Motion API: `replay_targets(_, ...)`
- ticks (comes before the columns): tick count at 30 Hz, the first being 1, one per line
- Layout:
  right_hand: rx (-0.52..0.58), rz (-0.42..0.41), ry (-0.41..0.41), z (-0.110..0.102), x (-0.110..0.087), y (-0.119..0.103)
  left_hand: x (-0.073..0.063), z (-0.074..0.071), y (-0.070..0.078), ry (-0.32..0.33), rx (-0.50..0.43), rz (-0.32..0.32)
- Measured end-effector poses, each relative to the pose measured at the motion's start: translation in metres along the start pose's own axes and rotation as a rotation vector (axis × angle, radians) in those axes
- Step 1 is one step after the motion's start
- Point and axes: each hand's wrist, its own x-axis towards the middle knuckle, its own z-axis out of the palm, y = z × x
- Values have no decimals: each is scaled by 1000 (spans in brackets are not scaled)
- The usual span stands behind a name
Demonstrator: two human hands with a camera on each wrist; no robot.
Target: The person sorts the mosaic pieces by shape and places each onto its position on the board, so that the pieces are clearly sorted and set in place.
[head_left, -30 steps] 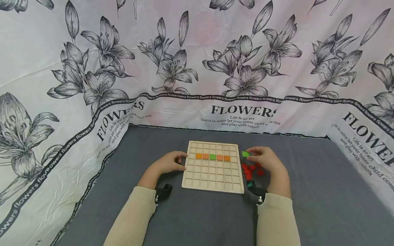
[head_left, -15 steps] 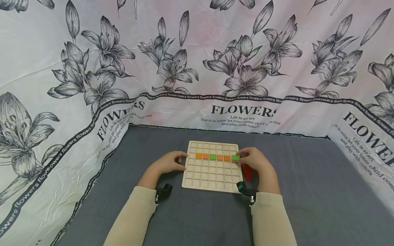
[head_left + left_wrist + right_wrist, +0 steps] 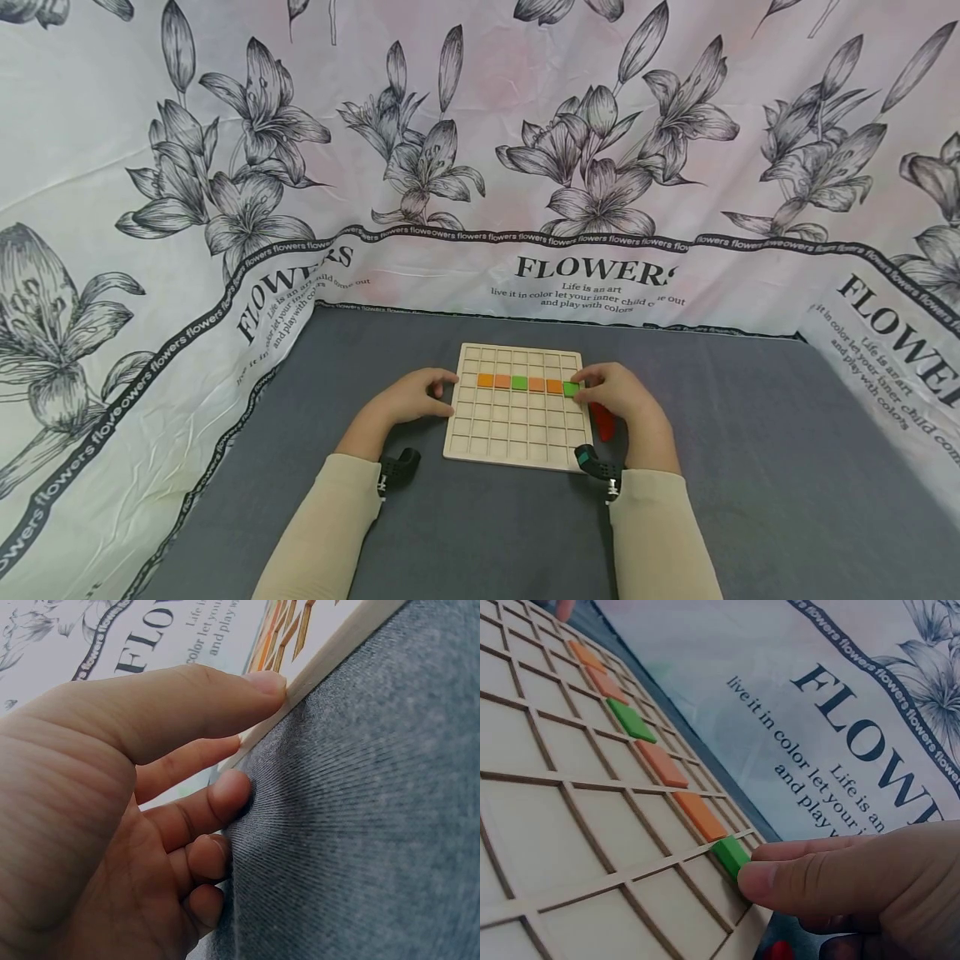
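Note:
A square wooden grid board (image 3: 507, 445) lies on the grey cloth. My right hand (image 3: 624, 395) pinches a green square tile (image 3: 731, 856) between thumb and fingers, at a cell by the board's right edge. The tile sits at the end of a row of orange and green tiles; another green tile (image 3: 632, 720) is in the middle of that row. On the other side, my left hand (image 3: 405, 397) touches the board's left edge with thumb (image 3: 264, 682) and forefinger tips, its other fingers loosely bent against the cloth.
Red pieces (image 3: 602, 421) lie right of the board, partly hidden under my right hand. A flower-printed cloth wall (image 3: 465, 275) stands behind the grey cloth (image 3: 480, 533) and along both sides. Each wrist wears a black camera mount (image 3: 401, 468).
My right hand has moved left with the green tile, from beside the board into the row's right end, then lowered slightly. It now covers more red pieces. My left hand has stayed still.

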Motion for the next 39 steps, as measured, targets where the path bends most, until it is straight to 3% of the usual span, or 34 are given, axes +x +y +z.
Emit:
replay_targets(17,-100,111,88,4,-1,-15,1,0,0,-11,-3,6)
replay_targets(24,-73,51,61,0,-4,-13,0,0,1,-10,-3,2)
replay_targets(31,-37,-25,110,-17,-13,-8,0,1,2,-9,4,-5)
replay_targets(39,-31,14,162,-34,-25,12,0,1,1,-11,4,2)
